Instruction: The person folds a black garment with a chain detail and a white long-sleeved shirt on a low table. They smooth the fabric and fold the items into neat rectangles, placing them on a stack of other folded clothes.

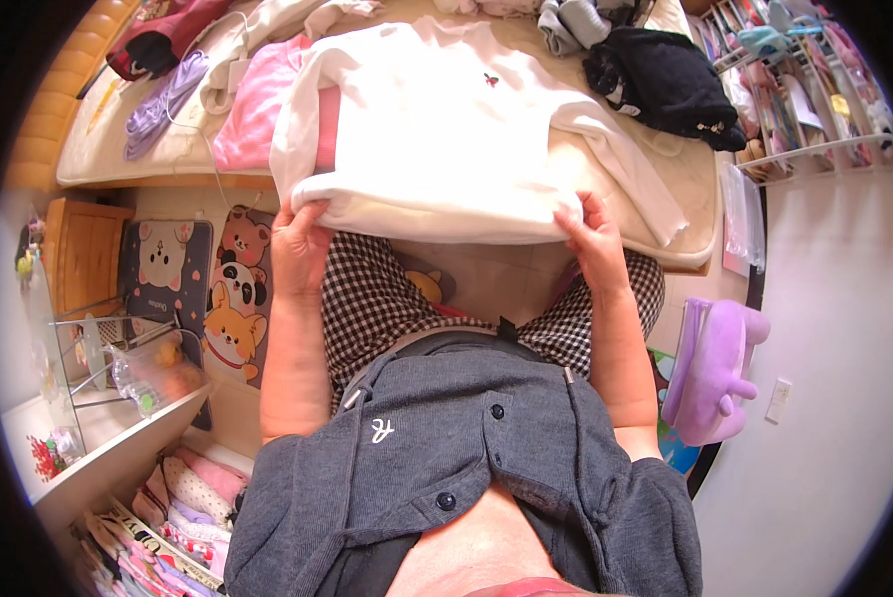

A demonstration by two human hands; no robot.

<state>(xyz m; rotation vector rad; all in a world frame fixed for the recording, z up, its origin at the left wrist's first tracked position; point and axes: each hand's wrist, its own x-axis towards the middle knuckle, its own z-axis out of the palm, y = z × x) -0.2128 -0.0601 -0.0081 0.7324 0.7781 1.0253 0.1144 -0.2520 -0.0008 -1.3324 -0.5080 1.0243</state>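
Note:
A white long-sleeved sweatshirt (439,127) with a small red and green motif on its chest is spread over the near edge of the bed. My left hand (302,239) pinches one lower corner of its hem, and my right hand (594,235) grips the opposite corner. Between them the hem is stretched, lifted just over my knees. One sleeve hangs by my left hand; the other trails out to the right across the mattress (685,213). Pink ribbed fabric (256,112) lies partly under the sweatshirt on the left.
Folded black clothing (663,86) and rolled grey fabric (575,26) lie at the right back. A purple garment (166,104) and a white cable lie at the left. A wire rack (812,89), a purple plush seat (715,373), a wooden cabinet (84,254) and an open drawer of clothes (185,492) surround me.

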